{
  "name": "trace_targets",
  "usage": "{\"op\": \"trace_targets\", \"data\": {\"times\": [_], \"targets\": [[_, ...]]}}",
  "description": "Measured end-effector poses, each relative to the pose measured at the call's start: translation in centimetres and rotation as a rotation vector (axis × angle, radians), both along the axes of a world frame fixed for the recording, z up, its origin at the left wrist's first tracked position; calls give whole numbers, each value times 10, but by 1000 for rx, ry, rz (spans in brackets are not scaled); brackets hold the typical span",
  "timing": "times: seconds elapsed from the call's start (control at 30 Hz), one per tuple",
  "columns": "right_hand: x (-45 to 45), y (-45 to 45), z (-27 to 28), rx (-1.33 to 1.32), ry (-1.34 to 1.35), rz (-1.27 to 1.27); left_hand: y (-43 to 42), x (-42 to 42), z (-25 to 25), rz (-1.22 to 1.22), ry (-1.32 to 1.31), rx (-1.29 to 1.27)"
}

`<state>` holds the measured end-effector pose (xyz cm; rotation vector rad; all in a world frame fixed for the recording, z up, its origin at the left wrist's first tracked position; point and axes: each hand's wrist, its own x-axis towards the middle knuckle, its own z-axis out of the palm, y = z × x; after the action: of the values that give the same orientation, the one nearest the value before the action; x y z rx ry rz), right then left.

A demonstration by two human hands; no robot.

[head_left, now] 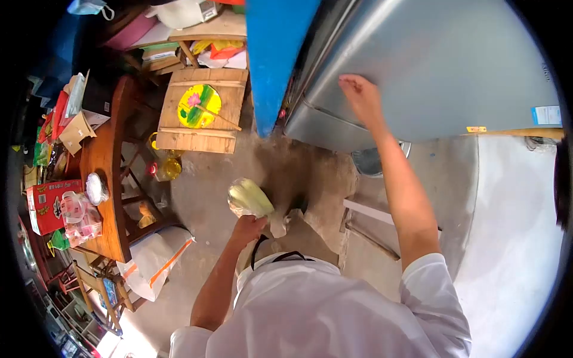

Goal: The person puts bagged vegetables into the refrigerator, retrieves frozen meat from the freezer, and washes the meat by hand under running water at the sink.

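Note:
My left hand (249, 230) is closed around the gathered end of a clear plastic bag (276, 225). Inside the bag lies a long pale green vegetable, which looks like a napa cabbage (250, 197), held low in front of my body. Up and to the right, my right hand (360, 95) is in front of the silver-grey refrigerator (430, 71), near the edge of its door. Its fingers are loosely curled, with no object visible in them; whether they touch the door I cannot tell. The refrigerator's doors look closed.
A wooden stool (179, 140) bears a yellow round fan (209, 119). Left stands a wooden table (107, 221) with boxes and bags; an oil bottle (170, 169) is on the floor. A blue panel (277, 53) adjoins the refrigerator. A low bench (370, 210) and dark bucket (367, 164) are right.

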<state>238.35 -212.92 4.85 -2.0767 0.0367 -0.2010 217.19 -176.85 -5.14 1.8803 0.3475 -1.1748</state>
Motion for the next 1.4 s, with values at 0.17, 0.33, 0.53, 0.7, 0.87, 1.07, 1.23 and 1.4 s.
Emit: {"op": "trace_targets", "data": {"times": [0.17,0.33,0.53,0.7,0.87,1.07,1.23,1.4], "targets": [[-32,9,-34,-218,163,-5,-5,-13,-23,105,2,-40],[-42,-12,-173,-636,179,91,-20,-38,-48,295,81,0],[-31,-14,-217,-732,147,82,-57,-47,-56,198,80,109],[-28,2,-214,-689,176,-85,-71,-36,-69,237,126,130],[-44,8,-213,-665,126,-150,-72,-44,-92,288,193,138],[-194,8,-205,-489,168,-101,-83,-25,-105,187,190,55],[-324,-15,-176,-664,326,-228,-96,-18,-138,-101,145,65],[-416,-40,-183,-123,611,-889,-121,-2,-176,-238,77,76]]}}
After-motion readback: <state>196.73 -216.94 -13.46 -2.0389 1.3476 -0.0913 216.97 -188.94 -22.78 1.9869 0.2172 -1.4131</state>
